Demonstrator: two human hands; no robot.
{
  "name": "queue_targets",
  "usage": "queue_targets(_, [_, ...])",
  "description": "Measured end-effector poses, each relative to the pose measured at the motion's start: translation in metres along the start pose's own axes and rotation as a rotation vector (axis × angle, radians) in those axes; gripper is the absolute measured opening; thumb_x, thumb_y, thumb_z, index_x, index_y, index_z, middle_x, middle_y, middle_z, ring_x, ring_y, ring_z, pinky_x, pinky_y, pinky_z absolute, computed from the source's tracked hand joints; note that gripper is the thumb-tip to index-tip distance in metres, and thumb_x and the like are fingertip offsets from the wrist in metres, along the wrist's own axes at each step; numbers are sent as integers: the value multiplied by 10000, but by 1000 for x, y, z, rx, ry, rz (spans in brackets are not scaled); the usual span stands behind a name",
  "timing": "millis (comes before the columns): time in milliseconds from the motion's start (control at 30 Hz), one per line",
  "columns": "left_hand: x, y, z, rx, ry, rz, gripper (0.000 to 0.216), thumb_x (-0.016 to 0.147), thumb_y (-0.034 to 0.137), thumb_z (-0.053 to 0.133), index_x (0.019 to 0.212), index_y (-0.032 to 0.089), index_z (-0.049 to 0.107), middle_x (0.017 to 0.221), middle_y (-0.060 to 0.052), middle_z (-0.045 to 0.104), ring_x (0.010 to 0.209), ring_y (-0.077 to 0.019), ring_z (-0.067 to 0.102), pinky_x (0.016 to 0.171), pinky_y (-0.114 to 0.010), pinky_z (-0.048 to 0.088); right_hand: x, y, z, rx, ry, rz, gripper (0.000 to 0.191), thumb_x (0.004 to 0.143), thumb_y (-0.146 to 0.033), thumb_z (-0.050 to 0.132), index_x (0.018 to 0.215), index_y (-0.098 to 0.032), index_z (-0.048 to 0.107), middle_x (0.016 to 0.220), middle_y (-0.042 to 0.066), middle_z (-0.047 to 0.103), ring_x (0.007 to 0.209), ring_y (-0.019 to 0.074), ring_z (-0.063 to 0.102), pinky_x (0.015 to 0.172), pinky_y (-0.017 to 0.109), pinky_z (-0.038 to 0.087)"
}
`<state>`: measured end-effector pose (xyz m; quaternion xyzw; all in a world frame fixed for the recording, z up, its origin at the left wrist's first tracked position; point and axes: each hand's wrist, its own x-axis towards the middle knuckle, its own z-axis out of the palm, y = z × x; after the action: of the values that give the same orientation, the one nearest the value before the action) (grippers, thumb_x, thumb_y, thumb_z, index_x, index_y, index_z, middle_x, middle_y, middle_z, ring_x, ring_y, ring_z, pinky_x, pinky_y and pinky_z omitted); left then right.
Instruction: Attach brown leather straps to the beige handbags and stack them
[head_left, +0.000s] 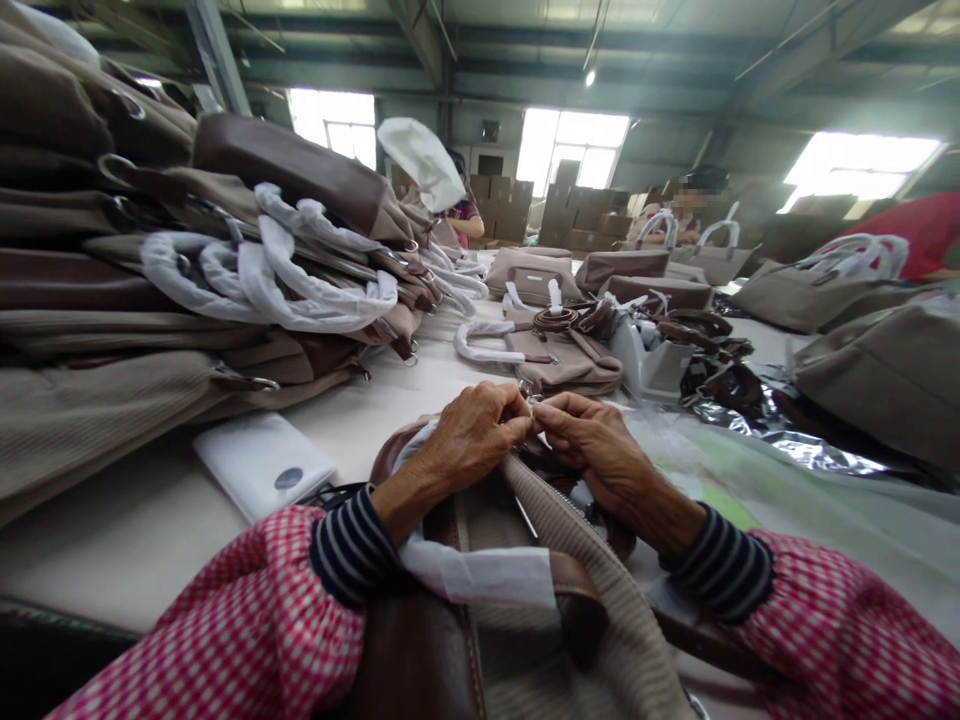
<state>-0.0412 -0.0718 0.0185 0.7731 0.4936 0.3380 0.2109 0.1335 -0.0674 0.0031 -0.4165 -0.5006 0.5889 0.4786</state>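
Observation:
A beige ribbed handbag (622, 620) with brown leather trim lies in front of me. White wrapping (480, 572) covers most of its brown handle (579, 605). Over the bag's far end, my left hand (476, 432) and my right hand (600, 450) meet, thumbs and fingers pinched together. A small shiny piece shows at the fingertips, too small to name, close to the end of the bag's open zipper (566, 500). The fingers hide most of it.
Beige handbags (112, 400) are piled high on the left, beside a white flat packet (262, 462). Ahead lie a handbag (570, 360), coiled brown straps (556, 320) and a white holder (656, 360). Clear plastic sheeting (825, 530) spreads right. Two people work farther back.

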Motion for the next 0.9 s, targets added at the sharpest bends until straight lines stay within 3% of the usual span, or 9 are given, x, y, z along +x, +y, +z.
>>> queue_targets(333, [-2, -3, -1, 27, -43, 22, 105, 910, 195, 618, 848, 185, 702, 887, -28, 695, 874, -202, 626, 759, -311, 429, -4, -2, -2, -111, -40, -18, 402, 665, -448, 904, 648, -160, 624, 554, -37, 541, 468, 50, 337, 441, 213, 174])
queue_targets(567, [-5, -8, 1, -12, 0, 22, 85, 902, 182, 609, 837, 184, 663, 866, -21, 674, 856, -196, 605, 767, -320, 420, -3, 4, 8, 7, -27, -33, 429, 673, -464, 904, 666, -161, 599, 533, -59, 497, 469, 46, 339, 435, 197, 182])
queue_targets(733, [-6, -7, 0, -38, -10, 15, 99, 897, 185, 602, 811, 178, 649, 828, -13, 666, 817, -187, 599, 745, -315, 416, 0, 7, 6, 35, -68, 1, 440, 675, -465, 902, 680, -154, 590, 586, -41, 561, 464, 34, 342, 427, 182, 166])
queue_targets(900, [-3, -7, -2, -94, -29, 46, 118, 927, 271, 637, 856, 186, 679, 825, 1, 692, 794, -181, 623, 743, -305, 453, -1, -15, -9, -181, -133, -67, 382, 752, -481, 829, 693, -146, 653, 613, -19, 596, 501, 64, 414, 461, 205, 262])
